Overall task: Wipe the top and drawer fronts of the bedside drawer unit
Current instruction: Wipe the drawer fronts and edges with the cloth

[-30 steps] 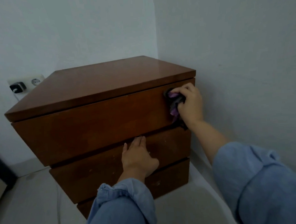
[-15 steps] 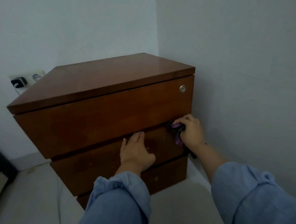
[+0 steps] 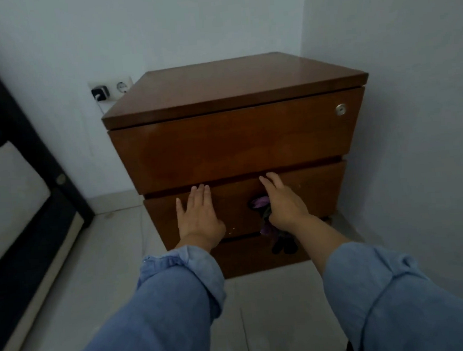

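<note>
A brown wooden bedside drawer unit (image 3: 236, 144) with three drawer fronts stands in the room's corner. A round metal lock (image 3: 340, 109) sits at the top drawer's right end. My left hand (image 3: 199, 216) lies flat, fingers apart, on the middle drawer front (image 3: 319, 188). My right hand (image 3: 283, 203) presses a purple and dark cloth (image 3: 262, 203) against the same drawer front, near its middle. Part of the cloth hangs down over the bottom drawer (image 3: 247, 256).
A wall socket with a black plug (image 3: 101, 92) is behind the unit on the left. A dark bed frame with a pale mattress (image 3: 15, 196) runs along the left. Pale floor tiles (image 3: 102, 266) surround the unit. Walls close in behind and to the right.
My right hand has carried the cloth down from the top drawer's right end to the middle drawer, then left toward its centre. The view has pulled back and shifted left.
</note>
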`<action>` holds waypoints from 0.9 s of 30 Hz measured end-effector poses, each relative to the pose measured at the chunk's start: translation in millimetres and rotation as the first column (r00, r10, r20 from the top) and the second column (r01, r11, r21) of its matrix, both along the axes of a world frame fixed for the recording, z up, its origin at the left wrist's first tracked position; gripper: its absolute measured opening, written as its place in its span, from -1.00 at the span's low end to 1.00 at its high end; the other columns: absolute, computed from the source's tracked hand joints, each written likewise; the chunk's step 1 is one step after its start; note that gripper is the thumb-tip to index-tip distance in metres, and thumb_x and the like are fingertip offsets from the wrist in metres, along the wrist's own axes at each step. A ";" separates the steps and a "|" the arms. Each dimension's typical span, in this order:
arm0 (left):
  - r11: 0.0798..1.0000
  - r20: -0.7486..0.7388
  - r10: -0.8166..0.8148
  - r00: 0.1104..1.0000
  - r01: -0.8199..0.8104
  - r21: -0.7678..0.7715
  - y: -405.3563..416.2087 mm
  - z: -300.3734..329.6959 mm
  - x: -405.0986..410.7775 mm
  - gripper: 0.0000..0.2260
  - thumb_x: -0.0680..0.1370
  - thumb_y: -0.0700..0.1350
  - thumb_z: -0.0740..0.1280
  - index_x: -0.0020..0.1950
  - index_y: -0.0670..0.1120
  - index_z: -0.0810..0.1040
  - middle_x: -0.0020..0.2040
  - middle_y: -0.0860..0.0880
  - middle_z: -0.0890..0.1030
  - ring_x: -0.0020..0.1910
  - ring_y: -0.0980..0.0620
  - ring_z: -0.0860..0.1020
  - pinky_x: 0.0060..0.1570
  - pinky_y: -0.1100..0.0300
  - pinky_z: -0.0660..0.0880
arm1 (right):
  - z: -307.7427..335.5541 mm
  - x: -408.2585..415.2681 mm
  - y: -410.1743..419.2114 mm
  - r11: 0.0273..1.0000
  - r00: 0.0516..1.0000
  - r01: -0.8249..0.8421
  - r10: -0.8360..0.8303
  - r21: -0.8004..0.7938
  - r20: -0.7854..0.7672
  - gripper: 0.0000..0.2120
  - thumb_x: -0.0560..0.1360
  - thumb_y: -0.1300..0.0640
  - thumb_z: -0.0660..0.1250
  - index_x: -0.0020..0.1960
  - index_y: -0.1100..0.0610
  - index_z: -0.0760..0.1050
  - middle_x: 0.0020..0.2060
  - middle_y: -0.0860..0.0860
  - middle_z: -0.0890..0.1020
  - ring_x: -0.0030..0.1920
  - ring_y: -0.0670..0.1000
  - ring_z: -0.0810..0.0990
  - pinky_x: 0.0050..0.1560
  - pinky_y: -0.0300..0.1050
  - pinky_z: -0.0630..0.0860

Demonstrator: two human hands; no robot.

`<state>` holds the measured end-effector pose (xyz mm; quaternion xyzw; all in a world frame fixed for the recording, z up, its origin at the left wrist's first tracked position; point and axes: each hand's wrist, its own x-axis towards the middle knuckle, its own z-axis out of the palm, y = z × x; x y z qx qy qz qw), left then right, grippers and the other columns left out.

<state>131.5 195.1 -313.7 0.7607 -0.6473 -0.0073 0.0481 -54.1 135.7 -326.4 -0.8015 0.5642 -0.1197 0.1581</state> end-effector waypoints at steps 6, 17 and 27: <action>1.000 0.000 0.011 1.000 -0.011 0.001 -2.3 -5.3 17.3 -0.22 0.51 0.00 0.25 0.55 -0.09 -0.18 0.57 -0.04 -0.10 0.54 -0.01 -0.18 0.48 -0.16 -0.19 | 0.0 18.6 1.0 0.999 0.996 0.035 -0.032 0.028 -0.085 -0.04 0.43 0.35 0.33 0.53 0.00 -0.28 0.53 -0.05 -0.23 0.26 0.15 0.39 -0.11 -0.10 0.44; 0.996 0.006 0.053 0.999 -0.053 -0.075 -15.1 -3.5 14.5 -0.25 0.45 0.25 0.20 0.53 -0.04 0.05 0.43 -0.07 0.13 0.46 -0.07 0.08 0.38 -0.13 0.06 | 8.8 27.5 -7.7 0.994 0.972 0.105 -0.095 0.038 -0.215 -0.12 0.48 0.28 0.28 0.53 -0.04 -0.25 0.53 -0.07 -0.23 -0.07 0.08 0.46 -0.32 -0.10 0.42; 0.996 -0.008 0.087 0.996 -0.087 0.002 -19.0 12.5 14.4 -0.36 0.48 0.30 0.08 0.49 0.02 0.20 0.34 -0.05 0.23 0.37 -0.07 0.20 0.35 -0.19 0.06 | 27.5 29.4 -5.3 0.988 0.959 0.123 -0.094 0.096 -0.268 -0.21 0.52 0.13 0.25 0.54 -0.03 -0.20 0.53 -0.08 -0.23 0.17 0.15 0.50 -0.19 -0.09 0.47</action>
